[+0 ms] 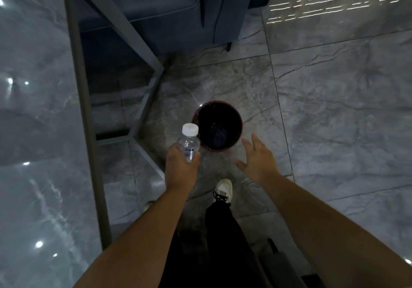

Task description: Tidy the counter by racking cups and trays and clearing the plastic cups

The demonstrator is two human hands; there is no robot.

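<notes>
My left hand (pixel 181 167) grips a clear plastic bottle (pixel 189 143) with a white cap, held upright just left of a round dark waste bin (pixel 217 127) that stands on the floor. The bin has a reddish rim and a dark liner inside. My right hand (pixel 258 157) hovers open, fingers spread, just right of the bin and below its rim in the view. It holds nothing.
A glossy grey marble counter top (pixel 38 131) with a grey metal frame (pixel 145 100) runs along the left. A blue-grey sofa (pixel 169 11) stands behind the bin. The floor is grey marble tile (pixel 334 109). My foot in a white shoe (pixel 223 190) is below the bin.
</notes>
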